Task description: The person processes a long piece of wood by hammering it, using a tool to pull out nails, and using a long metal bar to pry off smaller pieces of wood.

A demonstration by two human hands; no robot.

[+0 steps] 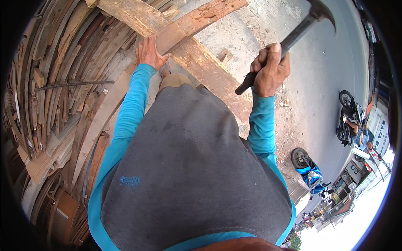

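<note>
In my raised right hand (pixel 271 69) is a claw hammer (pixel 298 34), its dark grip closed in my fingers. The metal head is up at the top right, apart from the wood. My left hand (pixel 151 52) grips the near end of a reddish-brown wooden plank (pixel 209 16), with the thumb on the right side of that end. This plank lies slanting across a thick, worn wooden beam (pixel 199 58), which runs from the upper left toward the lower right under it. Whether a nail is in the plank cannot be made out.
Many long boards (pixel 63 67) are stacked at the left. A ribbed steel bar (pixel 75 85) sticks out among them. A small wood block (pixel 225 56) lies beside the beam. A road (pixel 322 79) runs along the right, with a blue motorbike (pixel 312 175) and a rider on a dark motorbike (pixel 346 121).
</note>
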